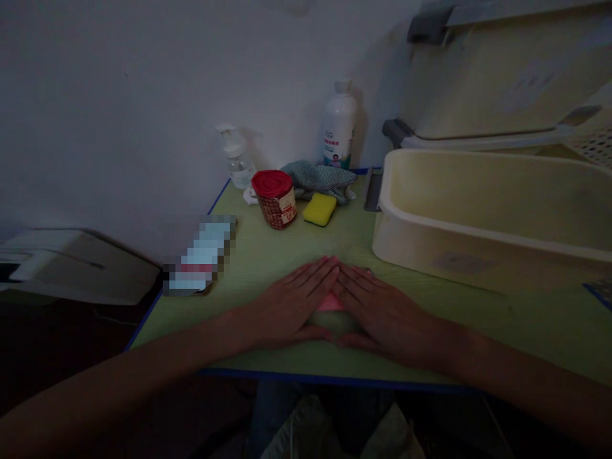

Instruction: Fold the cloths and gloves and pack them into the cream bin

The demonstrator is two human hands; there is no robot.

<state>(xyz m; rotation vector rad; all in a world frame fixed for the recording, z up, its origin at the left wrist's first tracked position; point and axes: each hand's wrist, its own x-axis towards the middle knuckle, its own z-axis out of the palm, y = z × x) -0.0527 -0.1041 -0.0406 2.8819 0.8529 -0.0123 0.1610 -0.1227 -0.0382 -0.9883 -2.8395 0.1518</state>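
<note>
My left hand (296, 299) and my right hand (377, 309) lie flat, palms down, on the green table (268, 255), fingertips touching in a tent shape. Their fingers are stretched out. A small pink thing (329, 303) shows in the gap between them, mostly covered by both hands; I cannot make out what it is. Neither hand grips anything.
Behind the hands stand a red-lidded tin (276, 197), a yellow sponge (320, 208), a folded cloth (318, 177), a pump bottle (235, 158) and a white bottle (339, 124). A cream plastic tub (482, 210) fills the right side. A blurred flat item (201, 256) lies at the left edge.
</note>
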